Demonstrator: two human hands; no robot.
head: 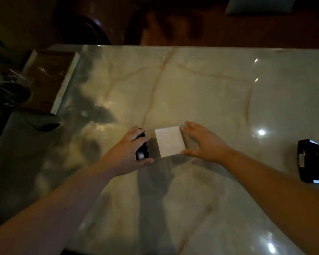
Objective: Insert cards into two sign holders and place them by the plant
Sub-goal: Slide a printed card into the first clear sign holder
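Observation:
A clear sign holder with a black base lies on its side in the middle of the marble table. A white card sits partway inside its clear panel. My left hand grips the black base end. The fingers of my right hand press on the card's right edge and the panel's open end. A second black base rests on the table at the far right. Dark plant leaves show at the far left edge.
A brown tray with a pale rim lies at the table's back left, beside the plant. A dark cable runs onto the table near it. Dark wooden chairs stand beyond the far edge.

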